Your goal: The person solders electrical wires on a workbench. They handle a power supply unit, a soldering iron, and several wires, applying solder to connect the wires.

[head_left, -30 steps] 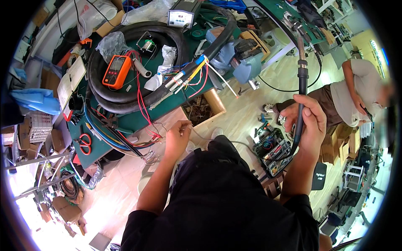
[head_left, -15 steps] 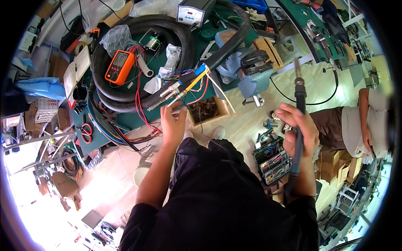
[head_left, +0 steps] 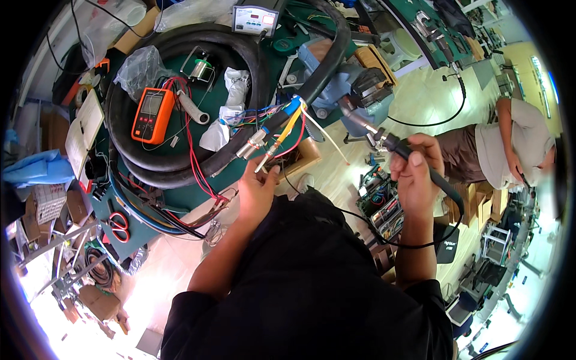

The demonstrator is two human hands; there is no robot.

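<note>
My left hand (head_left: 256, 193) is at the table's front edge, thumb and fingers closed around the end of a yellow-sleeved wire (head_left: 288, 129). The wire comes out of a thick black cable (head_left: 327, 75), beside metal connector pins (head_left: 252, 144) and loose white and red wires. My right hand (head_left: 417, 174) grips what looks like a soldering iron (head_left: 396, 144) by its black handle. Its metal barrel tilts up and left, apart from the wires, next to a blue vise (head_left: 366, 108). The iron's black cord loops below the right hand.
The coiled cable surrounds an orange multimeter (head_left: 153, 117) on the green table. A station box with a display (head_left: 255, 21) stands behind. Red scissors (head_left: 119, 227) lie at left. Below the edge is a wooden box (head_left: 309, 153); at right stand a toolbox (head_left: 384, 207) and another person (head_left: 516, 144).
My right hand has turned the iron from upright to slanting up and left, its tip now nearer the vise. The left fingers have closed on the wire end. The whole view has shifted.
</note>
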